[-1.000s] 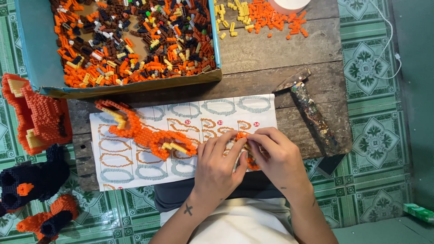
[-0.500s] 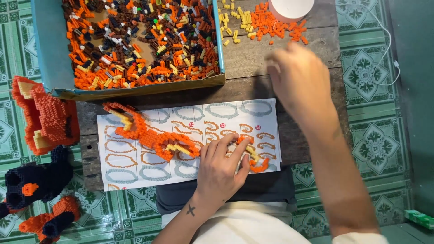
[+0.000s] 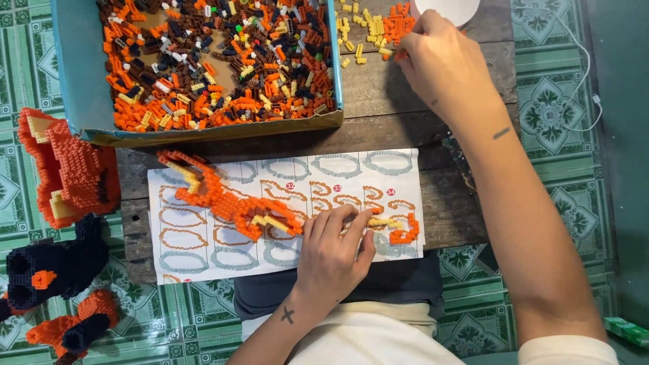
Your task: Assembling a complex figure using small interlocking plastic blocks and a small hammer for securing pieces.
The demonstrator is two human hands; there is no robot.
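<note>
My left hand (image 3: 332,251) rests on the printed instruction sheet (image 3: 284,169) and pinches a small orange and yellow brick piece (image 3: 397,228) against it. A longer orange brick strip (image 3: 223,196) lies across the sheet to the left. My right hand (image 3: 443,64) reaches to the far side of the wooden table (image 3: 392,88), its fingertips in a loose pile of orange and yellow bricks (image 3: 375,27). Whether it grips a brick is hidden by the fingers.
A blue cardboard box (image 3: 74,81) full of several mixed small bricks stands at the back left. A white dish (image 3: 446,8) sits at the top edge. Built orange (image 3: 67,169) and black (image 3: 54,267) brick parts lie on the green tiled floor (image 3: 554,101) at left.
My right hand left the small piece on the sheet and moved up and right to the loose brick pile. My left hand stayed holding the piece.
</note>
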